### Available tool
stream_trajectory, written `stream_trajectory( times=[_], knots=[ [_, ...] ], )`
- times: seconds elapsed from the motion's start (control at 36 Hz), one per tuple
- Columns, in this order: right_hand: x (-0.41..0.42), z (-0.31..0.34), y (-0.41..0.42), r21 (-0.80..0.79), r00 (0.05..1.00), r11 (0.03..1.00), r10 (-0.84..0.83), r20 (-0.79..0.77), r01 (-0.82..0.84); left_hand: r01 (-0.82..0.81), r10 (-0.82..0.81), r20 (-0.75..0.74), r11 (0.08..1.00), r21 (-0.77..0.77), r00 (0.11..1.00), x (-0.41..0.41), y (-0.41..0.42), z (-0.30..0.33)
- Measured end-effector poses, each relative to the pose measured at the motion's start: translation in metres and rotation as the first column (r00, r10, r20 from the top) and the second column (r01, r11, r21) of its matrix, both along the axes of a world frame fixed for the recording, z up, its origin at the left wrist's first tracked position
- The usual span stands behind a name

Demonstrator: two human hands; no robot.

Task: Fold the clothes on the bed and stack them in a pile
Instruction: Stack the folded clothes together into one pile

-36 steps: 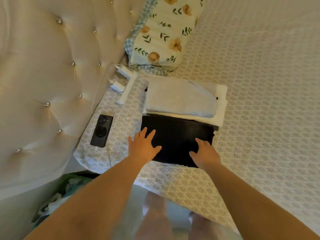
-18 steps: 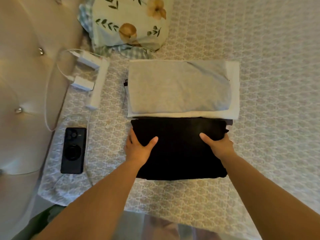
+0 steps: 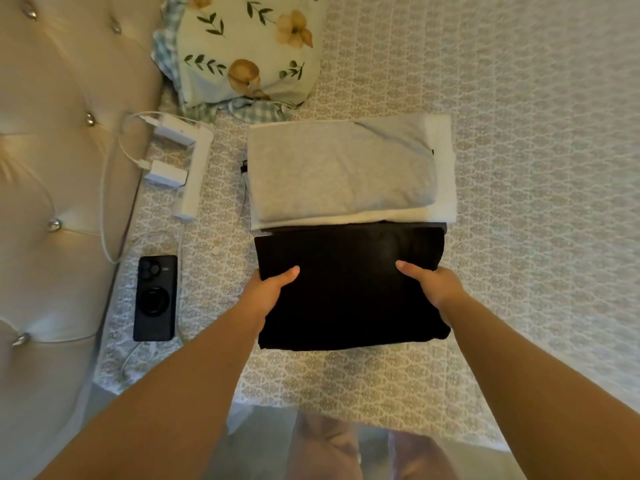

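Note:
A folded black garment (image 3: 349,289) lies near the front edge of the bed (image 3: 519,168). My left hand (image 3: 268,292) grips its left edge, thumb on top and fingers underneath. My right hand (image 3: 431,285) grips its right edge the same way. Just beyond it sits a pile: a folded grey garment (image 3: 336,168) on top of a folded white one (image 3: 443,174), with a dark layer showing under the pile's front edge. The black garment's far edge touches the pile.
A floral pillow (image 3: 249,46) lies beyond the pile. At the left are a white power strip with chargers (image 3: 194,168), cables, a black phone (image 3: 155,297) and the tufted headboard (image 3: 52,168). Patterned bedspread stretches to the right.
My hands went from pressing flat on the black garment to gripping its two side edges. The view has come closer over the bed.

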State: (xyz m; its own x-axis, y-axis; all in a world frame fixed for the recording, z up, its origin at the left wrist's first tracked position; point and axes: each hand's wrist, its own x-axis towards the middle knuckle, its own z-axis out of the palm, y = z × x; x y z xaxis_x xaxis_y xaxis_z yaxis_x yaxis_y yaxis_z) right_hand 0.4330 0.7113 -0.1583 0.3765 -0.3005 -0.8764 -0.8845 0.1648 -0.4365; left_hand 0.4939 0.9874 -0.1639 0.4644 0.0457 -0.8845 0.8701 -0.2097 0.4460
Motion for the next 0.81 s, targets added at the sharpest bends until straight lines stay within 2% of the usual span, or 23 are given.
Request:
stream_trajectory(
  times=[0.14,0.25,0.42,0.58,0.81],
  knots=[
    [-0.019,0.041,-0.018,0.083,1.0,0.997,0.0,-0.018,0.002,0.03,-0.031,0.063,0.999,0.016,0.998,-0.012,-0.011,0.042],
    [-0.035,0.085,-0.04,0.077,1.0,0.997,0.004,0.021,-0.006,0.081,-0.086,0.129,0.996,0.037,0.988,-0.021,-0.03,0.083],
    [-0.08,0.154,-0.069,0.011,0.98,0.986,-0.167,0.106,0.166,0.178,-0.188,0.187,0.982,0.067,0.964,-0.047,-0.085,0.153],
    [-0.147,0.204,-0.136,-0.04,0.934,0.954,-0.28,0.223,0.296,0.271,-0.273,0.197,0.962,0.034,0.942,-0.08,-0.17,0.204],
    [-0.247,0.23,-0.28,-0.135,0.885,0.906,-0.346,0.311,0.402,0.338,-0.326,0.267,0.941,0.004,0.907,-0.155,-0.332,0.227]
  ],
)
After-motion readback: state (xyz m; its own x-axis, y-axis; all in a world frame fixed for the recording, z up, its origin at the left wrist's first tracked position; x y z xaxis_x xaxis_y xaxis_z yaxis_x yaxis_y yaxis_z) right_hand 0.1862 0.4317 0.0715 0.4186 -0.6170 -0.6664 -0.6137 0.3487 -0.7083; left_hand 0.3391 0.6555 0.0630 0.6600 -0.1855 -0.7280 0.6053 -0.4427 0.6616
